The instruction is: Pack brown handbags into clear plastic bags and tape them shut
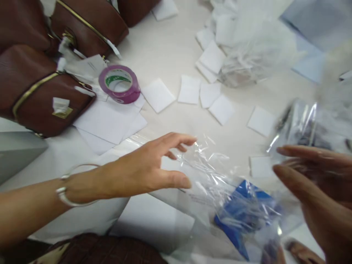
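My left hand (150,167) reaches in from the left, with a silver bangle on its wrist. Its fingers and thumb are apart with nothing gripped, beside a crinkled clear plastic bag (209,168). A blue flat piece (233,223) shows under or inside the plastic at lower right. My right hand (321,190), blurred, is at the right edge, thumb and forefinger slightly apart. Just behind it lies a shiny item in clear wrap (299,121); whether they touch is unclear. Blurred fingertips (299,253) show at the bottom right; whose they are I cannot tell.
Several brown leather handbags (30,88) stand at the upper left. A roll of purple tape (129,93) rests on white papers (101,121). Small white squares (158,95) are scattered over the white table (165,44). Piled clear plastic (253,51) lies at the back right.
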Tool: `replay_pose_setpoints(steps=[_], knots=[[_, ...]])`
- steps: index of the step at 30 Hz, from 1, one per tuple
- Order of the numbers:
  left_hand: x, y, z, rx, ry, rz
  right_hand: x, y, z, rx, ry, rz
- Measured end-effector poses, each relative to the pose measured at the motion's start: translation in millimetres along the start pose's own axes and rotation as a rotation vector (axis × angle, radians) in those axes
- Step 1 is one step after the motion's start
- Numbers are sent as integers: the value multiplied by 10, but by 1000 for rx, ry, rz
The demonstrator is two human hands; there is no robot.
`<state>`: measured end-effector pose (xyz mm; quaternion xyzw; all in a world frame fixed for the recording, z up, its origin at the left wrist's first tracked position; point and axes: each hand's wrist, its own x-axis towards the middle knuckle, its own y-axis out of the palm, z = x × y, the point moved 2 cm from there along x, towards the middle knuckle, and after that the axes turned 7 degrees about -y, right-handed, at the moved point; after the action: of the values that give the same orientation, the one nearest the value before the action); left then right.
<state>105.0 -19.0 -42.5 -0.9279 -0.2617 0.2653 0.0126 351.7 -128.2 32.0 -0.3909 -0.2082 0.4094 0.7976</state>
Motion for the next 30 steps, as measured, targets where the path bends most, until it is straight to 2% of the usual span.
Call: replay_pose_setpoints(steps=[2, 4, 6, 9, 11, 14, 16, 18, 20, 22, 24, 25, 27, 30], knots=[[248, 46, -149, 28, 200, -143, 81, 204, 270, -21, -284, 64], [476, 39, -186, 105, 361, -287, 133, 369, 416, 0, -524, 209], [676, -14, -117, 184, 411, -364, 187, 454, 473, 15, -684, 285], [889, -136, 98, 331, 339, -371, 259, 451, 475, -1, -763, 231], [950, -217, 256, 473, 277, -386, 265, 407, 438, -56, -783, 167], [909, -324, 451, 692, 195, -454, 201, 324, 322, -152, -887, 42], [776, -391, 522, 765, 166, -527, 133, 285, 196, -201, -944, 7], [545, -448, 526, 744, 209, -635, 58, 273, 31, -251, -941, 40], [244, -474, 489, 693, 332, -729, -35, 288, -170, -299, -911, 67], [-53, -456, 477, 674, 466, -745, -159, 347, -396, -340, -880, 84], [-272, -407, 543, 693, 532, -695, -313, 465, -632, -389, -814, 120], [-341, -379, 612, 708, 522, -673, -397, 543, -744, -414, -756, 151], [-399, -327, 810, 746, 398, -646, -566, 709, -927, -438, -596, 200], [-365, -285, 1137, 808, 27, -641, -750, 907, -1039, -408, -332, 238]])
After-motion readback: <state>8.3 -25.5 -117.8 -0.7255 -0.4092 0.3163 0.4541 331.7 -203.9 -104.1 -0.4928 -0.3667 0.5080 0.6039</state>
